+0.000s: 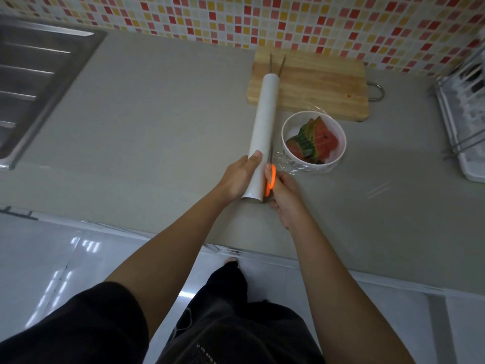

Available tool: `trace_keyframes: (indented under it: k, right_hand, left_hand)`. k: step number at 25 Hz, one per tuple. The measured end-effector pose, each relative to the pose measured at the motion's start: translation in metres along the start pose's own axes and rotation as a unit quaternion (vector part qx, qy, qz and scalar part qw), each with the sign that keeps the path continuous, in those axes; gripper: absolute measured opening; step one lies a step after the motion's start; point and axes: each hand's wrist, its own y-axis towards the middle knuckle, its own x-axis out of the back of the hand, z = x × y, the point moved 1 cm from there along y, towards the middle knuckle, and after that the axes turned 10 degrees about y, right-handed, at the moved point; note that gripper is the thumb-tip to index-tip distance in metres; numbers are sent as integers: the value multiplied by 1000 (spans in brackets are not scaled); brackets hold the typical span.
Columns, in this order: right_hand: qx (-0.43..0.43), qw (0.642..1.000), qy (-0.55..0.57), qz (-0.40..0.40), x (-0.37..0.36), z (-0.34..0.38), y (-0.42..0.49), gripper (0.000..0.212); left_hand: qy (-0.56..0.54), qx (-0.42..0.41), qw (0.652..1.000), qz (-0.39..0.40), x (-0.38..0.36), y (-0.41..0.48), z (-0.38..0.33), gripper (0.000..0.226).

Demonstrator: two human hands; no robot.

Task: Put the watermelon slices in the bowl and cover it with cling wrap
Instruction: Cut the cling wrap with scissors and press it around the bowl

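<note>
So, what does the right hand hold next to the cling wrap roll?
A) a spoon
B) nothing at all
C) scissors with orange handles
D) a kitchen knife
C: the right hand grips the orange handles of the scissors, whose blade lies along the cling wrap roll that the left hand holds.

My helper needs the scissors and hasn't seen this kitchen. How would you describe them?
Find the grey counter, then the white bowl. Just left of it, the right hand grips the scissors beside the white roll; only they have an orange handle.
</note>
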Motion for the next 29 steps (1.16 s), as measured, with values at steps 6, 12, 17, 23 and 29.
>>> trace_keyframes:
  k: [6, 12, 17, 23, 29]
  right_hand:
    - [14, 999, 21, 21, -6, 12, 10, 26]
    - [-13, 1000, -17, -11, -13, 13, 21, 30]
    - [14, 1000, 1, -8, -16, 17, 29, 26]
    - [10, 1000, -17, -16, -17, 16, 36, 27]
    - [-16, 999, 41, 14, -24, 6, 34, 36]
  left_hand:
    - [13, -1, 1000, 14, 4, -7, 3, 62]
    - [0, 0, 1000, 16, 9, -10, 9, 52]
    - [-8, -7, 1000, 15, 18, -11, 16, 50]
    - [-17, -10, 999, 27, 28, -13, 20, 47]
    - [-5, -16, 999, 31, 36, -8, 21, 60]
